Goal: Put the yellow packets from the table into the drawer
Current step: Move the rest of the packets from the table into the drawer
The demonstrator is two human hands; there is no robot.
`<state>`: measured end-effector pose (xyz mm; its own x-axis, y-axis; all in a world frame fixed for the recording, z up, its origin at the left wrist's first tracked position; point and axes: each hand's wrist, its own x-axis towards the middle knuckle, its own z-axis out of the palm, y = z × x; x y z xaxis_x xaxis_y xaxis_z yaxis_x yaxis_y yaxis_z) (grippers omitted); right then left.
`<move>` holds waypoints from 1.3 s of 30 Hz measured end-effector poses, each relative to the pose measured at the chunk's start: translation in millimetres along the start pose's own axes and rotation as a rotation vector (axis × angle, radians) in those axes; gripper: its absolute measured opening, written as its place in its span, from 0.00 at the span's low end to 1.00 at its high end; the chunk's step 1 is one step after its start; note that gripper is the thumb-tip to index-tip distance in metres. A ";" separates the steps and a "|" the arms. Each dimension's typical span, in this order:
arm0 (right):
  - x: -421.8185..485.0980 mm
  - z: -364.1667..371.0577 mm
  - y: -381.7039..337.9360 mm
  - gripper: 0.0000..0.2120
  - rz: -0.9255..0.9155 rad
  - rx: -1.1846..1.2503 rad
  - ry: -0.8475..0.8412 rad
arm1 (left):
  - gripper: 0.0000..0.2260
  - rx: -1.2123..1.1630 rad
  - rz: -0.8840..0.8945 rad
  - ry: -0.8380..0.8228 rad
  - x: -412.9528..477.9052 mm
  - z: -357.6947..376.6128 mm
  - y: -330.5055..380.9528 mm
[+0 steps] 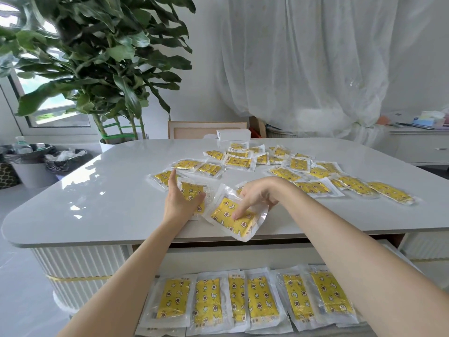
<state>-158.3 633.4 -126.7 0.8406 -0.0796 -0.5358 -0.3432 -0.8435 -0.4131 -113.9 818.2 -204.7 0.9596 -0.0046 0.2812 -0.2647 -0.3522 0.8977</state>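
Head view: the white table [97,190] carries many loose packets [298,164], yellow with clear wrappers, scattered across its middle and right side and pointing every which way. The right hand [255,195] has its fingers [237,212] curled down onto the near packet [228,221], gripping it. That packet sits askew to the table's near edge, and one clear corner pokes out over the edge. The left hand [179,203] lies flat just beside it, fingers straight and together, with the thumb splayed across a second packet [193,190] whose long axis runs away from the camera. Below the table edge the drawer [243,255] stands open. In it, filed packets [206,300] lie side by side in an overlapping row, long axes running near to far. A leafy plant [102,57] stands behind the table's far left corner.
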 end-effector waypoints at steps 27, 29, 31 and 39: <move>-10.5 10.4 24.3 0.44 -0.138 0.481 0.554 | 0.20 -0.332 -0.138 -0.106 -10.5 -14.6 9.6; -15.9 10.1 24.1 0.40 -0.221 0.546 0.656 | 0.11 -0.442 -0.199 -0.127 -15.8 -22.1 15.2; -19.3 16.5 24.2 0.34 -0.303 0.632 0.699 | 0.11 -0.518 -0.221 -0.138 -21.2 -28.1 20.9; -21.3 77.6 27.5 0.31 -0.377 0.907 0.684 | 0.07 -0.426 -0.028 -0.123 -54.0 -28.2 29.1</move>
<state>-218.2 653.1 -183.7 0.9061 -0.4058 0.1195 0.0329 -0.2139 -0.9763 -176.1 834.5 -184.2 0.9643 -0.1207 0.2358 -0.2296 0.0629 0.9712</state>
